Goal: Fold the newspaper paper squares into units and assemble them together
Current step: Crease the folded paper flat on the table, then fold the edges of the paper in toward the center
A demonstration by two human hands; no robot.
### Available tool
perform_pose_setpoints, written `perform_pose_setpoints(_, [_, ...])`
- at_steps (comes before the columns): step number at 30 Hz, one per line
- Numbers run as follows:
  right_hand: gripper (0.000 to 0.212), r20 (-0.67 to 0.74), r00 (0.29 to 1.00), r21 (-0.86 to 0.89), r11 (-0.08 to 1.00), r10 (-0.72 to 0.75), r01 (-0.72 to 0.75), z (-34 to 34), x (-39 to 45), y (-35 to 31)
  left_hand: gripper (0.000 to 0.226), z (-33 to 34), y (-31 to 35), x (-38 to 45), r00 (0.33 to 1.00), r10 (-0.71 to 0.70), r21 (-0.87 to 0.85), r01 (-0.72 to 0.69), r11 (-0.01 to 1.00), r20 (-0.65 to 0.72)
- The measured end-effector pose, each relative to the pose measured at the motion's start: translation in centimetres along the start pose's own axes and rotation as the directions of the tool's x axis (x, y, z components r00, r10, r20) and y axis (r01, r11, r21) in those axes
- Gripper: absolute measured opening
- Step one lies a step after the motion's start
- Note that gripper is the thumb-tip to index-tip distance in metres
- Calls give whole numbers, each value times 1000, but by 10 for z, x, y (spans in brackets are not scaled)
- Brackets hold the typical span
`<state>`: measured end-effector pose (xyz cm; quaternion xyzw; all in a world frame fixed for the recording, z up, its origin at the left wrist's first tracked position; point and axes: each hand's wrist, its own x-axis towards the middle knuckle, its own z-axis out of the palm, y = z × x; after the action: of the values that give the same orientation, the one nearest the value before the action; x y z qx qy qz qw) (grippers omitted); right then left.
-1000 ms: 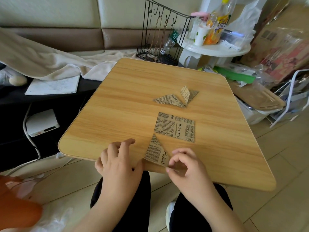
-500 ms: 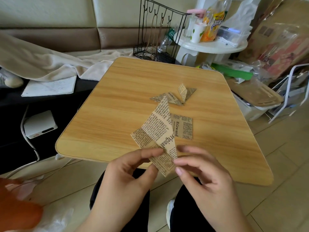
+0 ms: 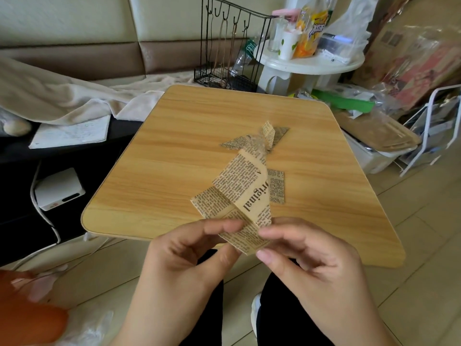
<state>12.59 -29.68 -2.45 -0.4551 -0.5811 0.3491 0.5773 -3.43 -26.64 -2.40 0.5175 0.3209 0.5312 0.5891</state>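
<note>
A partly unfolded newspaper-print paper square [image 3: 240,196] is held up in the air above the near edge of the wooden table [image 3: 174,171]. My left hand [image 3: 189,255] pinches its lower left part between thumb and fingers. My right hand [image 3: 306,260] pinches its lower right corner. The paper's top flap curls over. A flat newspaper square [image 3: 276,186] lies on the table behind it, mostly hidden. Two folded newspaper units [image 3: 270,136] rest further back on the table, partly behind the held paper.
A black wire rack [image 3: 229,48] stands past the table's far edge. A white round side table [image 3: 309,63] holds cups and a bottle. Boxes, plastic bags and a white frame crowd the right side. A beige blanket and a white box lie on the left.
The folded triangle was lifted from the table's near edge and opened out. Over the last half second the top flap has curled over; both hands still pinch the lower part.
</note>
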Motion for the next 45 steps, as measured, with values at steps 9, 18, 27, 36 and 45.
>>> perform_pose_setpoints(9, [13,-62,997,97,995,40,-34,0,3,-16,27,7,16,0,1000,29,43,-29,999,8])
perform_pose_setpoints(18, [12,-209,932,247,938,297,-243,12,8,-21,20,24,10,4,973,-85,-128,58,990,-217])
perform_pose_setpoints(27, [33,-284,875,222,915,391,-337,28,7,-16,52,46,12,7,872,-298,-377,145,915,-389])
perform_pose_setpoints(36, [14,-161,869,128,883,467,-451,13,13,-27,93,27,13,8,887,-331,-306,234,923,-321])
perform_pose_setpoints(45, [2,46,858,-124,855,512,-504,-5,26,-40,24,18,26,14,851,-524,-371,499,783,39])
